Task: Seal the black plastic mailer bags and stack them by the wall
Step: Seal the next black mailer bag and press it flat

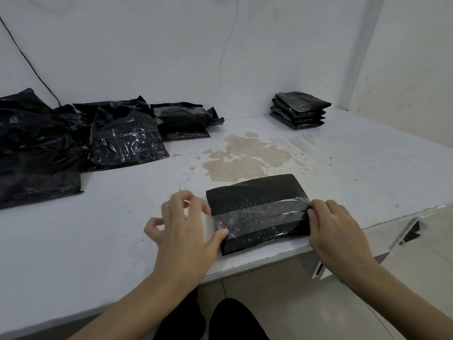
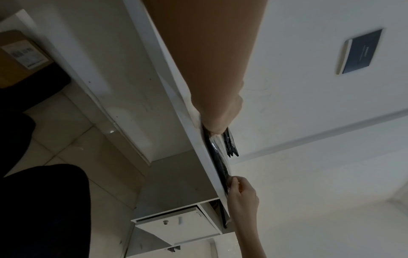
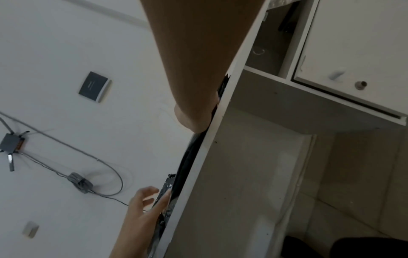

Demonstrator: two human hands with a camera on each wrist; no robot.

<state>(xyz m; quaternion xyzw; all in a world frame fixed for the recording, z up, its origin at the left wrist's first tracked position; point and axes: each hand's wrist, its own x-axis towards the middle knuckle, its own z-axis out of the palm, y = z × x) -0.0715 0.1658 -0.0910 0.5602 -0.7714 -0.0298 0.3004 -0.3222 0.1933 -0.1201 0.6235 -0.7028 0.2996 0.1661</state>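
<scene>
A black mailer bag lies flat near the front edge of the white table, with a clear strip of tape running across it. My left hand is at the bag's left end; its thumb lies straight on the tape's end and the other fingers are loosely spread above a white strip. My right hand has its fingers curled on the bag's right edge, pinching it where the tape ends. The wrist views show the bag edge-on between both hands. A neat stack of sealed bags stands by the back wall.
Several loose, crumpled black bags are piled at the table's left and back left. A brown stain marks the middle of the table. A cabinet with a drawer sits under the table's right part. A cable hangs down the wall.
</scene>
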